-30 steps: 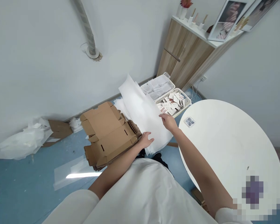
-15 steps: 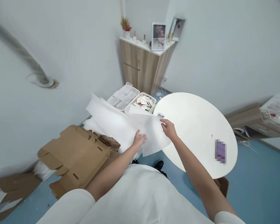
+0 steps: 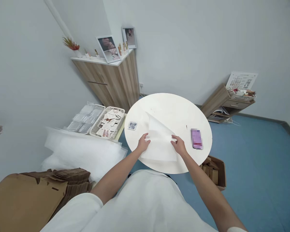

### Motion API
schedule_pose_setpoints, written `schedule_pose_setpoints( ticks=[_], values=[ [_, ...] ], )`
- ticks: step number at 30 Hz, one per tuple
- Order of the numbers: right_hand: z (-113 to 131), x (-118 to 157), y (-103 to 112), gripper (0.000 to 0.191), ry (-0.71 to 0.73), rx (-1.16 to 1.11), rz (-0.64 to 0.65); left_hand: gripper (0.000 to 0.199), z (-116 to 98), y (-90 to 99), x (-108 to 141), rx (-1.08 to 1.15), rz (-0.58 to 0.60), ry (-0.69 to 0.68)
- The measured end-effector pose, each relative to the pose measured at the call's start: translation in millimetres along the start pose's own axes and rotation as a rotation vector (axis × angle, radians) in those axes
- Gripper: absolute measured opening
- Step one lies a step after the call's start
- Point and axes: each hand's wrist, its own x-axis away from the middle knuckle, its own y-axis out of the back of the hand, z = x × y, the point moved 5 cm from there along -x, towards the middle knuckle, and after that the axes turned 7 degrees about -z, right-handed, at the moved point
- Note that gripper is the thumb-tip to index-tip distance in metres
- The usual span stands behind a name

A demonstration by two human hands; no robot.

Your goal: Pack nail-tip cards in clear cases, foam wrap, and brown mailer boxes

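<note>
A thin white foam sheet (image 3: 159, 149) lies over the near part of the round white table (image 3: 170, 103). My left hand (image 3: 143, 143) grips its left edge between thumb and fingers. On the opposite edge, my right hand (image 3: 178, 144) pinches the sheet the same way. Left of the sheet sits a small clear case with dark pieces (image 3: 132, 125). To the right is a purple pixelated item (image 3: 196, 139), with a tiny dark bit (image 3: 186, 127) above it.
White foam sheets (image 3: 84, 151) are piled at left, above stacked flat cardboard boxes (image 3: 26, 199). Behind them stand a basket of cards (image 3: 122, 111) and a bin of clear packages (image 3: 87, 117). A wooden cabinet (image 3: 103, 75) fills the corner. A cardboard carton (image 3: 222, 170) sits beneath the table's right side.
My view has turned right toward the table. The foam sheet has come off the pile and onto the tabletop, with both hands now holding its sides.
</note>
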Motion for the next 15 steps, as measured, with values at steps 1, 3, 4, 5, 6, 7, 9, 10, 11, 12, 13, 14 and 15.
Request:
schedule_pose_setpoints(
  ticks=[1,3,4,5,6,7,9,10,11,12,13,14,15],
  values=[
    [-11.1,-0.9,3.1,0.043,-0.021,0.013,0.012,0.045,-1.0,-9.0,-2.2,-0.046,0.02,-0.021],
    [-30.5,-2.3,5.8,0.045,-0.044,0.046,0.038,0.039,1.0,-24.2,-4.1,-0.117,0.066,-0.036],
    [-38.9,-2.7,5.5,0.046,-0.048,0.069,0.053,0.04,3.8,-30.1,-4.2,-0.145,0.084,-0.032],
    [-46.5,-2.9,4.2,0.047,-0.05,0.096,0.071,0.042,7.3,-34.8,-3.9,-0.174,0.098,-0.028],
    [-53.6,-3.0,1.9,0.048,-0.052,0.125,0.092,0.044,11.2,-38.9,-3.3,-0.204,0.11,-0.025],
    [-60.1,-3.0,-1.1,0.048,-0.053,0.157,0.115,0.045,15.2,-42.3,-2.6,-0.235,0.121,-0.024],
    [-71.2,-3.0,-8.3,0.049,-0.054,0.224,0.158,0.048,23.0,-47.9,-1.4,-0.296,0.139,-0.025],
    [-75.8,-3.1,-12.0,0.049,-0.05,0.259,0.175,0.049,26.3,-50.2,-1.1,-0.322,0.144,-0.027],
    [-79.7,-3.3,-15.4,0.049,-0.045,0.294,0.186,0.05,29.0,-52.4,-0.9,-0.342,0.149,-0.029],
    [-83.1,-3.6,-18.4,0.049,-0.038,0.328,0.193,0.05,31.1,-54.4,-0.9,-0.359,0.154,-0.034],
    [-86.0,-3.9,-21.1,0.049,-0.031,0.361,0.196,0.051,32.4,-56.0,-1.2,-0.374,0.156,-0.041],
    [-88.5,-4.1,-23.3,0.049,-0.025,0.39,0.197,0.05,33.0,-57.4,-1.5,-0.388,0.158,-0.052],
    [-90.5,-4.4,-25.0,0.049,-0.018,0.415,0.196,0.05,33.0,-58.6,-2.0,-0.4,0.161,-0.066]
  ],
)
